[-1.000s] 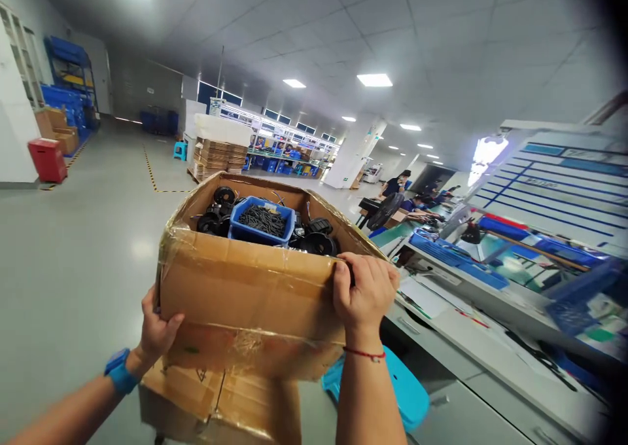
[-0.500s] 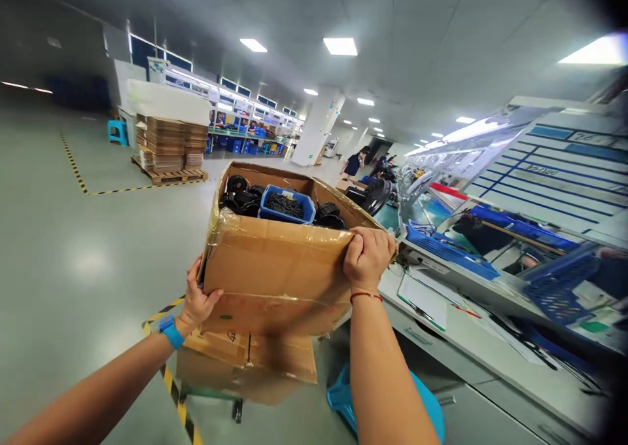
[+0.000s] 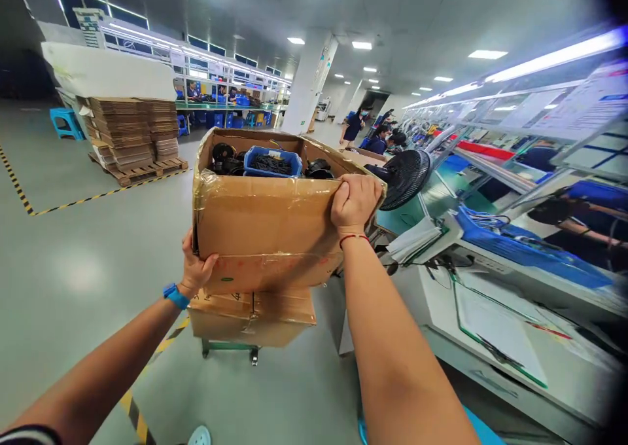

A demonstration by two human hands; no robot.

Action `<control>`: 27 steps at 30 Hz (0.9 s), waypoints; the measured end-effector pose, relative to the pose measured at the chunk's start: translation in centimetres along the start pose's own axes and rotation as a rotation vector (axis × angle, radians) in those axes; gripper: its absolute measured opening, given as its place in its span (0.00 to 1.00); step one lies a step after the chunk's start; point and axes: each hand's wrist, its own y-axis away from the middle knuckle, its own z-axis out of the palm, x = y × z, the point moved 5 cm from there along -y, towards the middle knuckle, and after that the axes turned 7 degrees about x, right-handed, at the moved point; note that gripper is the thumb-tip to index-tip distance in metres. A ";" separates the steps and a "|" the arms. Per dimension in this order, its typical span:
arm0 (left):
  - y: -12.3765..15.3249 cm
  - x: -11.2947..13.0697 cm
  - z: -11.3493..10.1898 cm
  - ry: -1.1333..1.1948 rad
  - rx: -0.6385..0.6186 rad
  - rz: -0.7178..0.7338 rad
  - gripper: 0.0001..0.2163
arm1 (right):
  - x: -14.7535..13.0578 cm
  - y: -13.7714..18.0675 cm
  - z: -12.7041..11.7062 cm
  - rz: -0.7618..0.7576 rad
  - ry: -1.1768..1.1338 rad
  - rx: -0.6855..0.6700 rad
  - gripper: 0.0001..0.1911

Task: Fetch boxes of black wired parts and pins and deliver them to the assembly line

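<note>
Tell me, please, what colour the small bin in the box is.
Blue; the bin shows best in the head view.

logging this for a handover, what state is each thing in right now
cardboard box: top open, held up
blue bin: inside the cardboard box, full
left hand: gripping its lower left corner
right hand: gripping its top rim
lower box: flaps shut

A single head-worn camera is supplying the view. It is facing forward and slightly downward, looking out along the left arm (image 3: 98,373) and right arm (image 3: 392,353). The box (image 3: 267,235) is sitting near the lens at frame centre, with the left hand (image 3: 196,269) and right hand (image 3: 354,203) on it. The wide lens is also taking in the floor (image 3: 73,268) at left, the bench (image 3: 495,320) at right and the ceiling (image 3: 417,6) above.
</note>
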 end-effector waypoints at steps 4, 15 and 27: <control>1.6 1.8 -0.6 -0.010 -0.004 -0.037 0.38 | 0.3 1.2 -3.2 0.026 0.022 -0.002 0.15; 0.9 -2.7 0.2 -0.074 -0.035 -0.171 0.40 | -2.5 2.6 -1.2 0.055 0.081 0.043 0.14; 1.2 -5.2 -2.0 -0.037 -0.125 -0.150 0.40 | -5.7 4.2 -0.2 0.057 0.114 0.047 0.13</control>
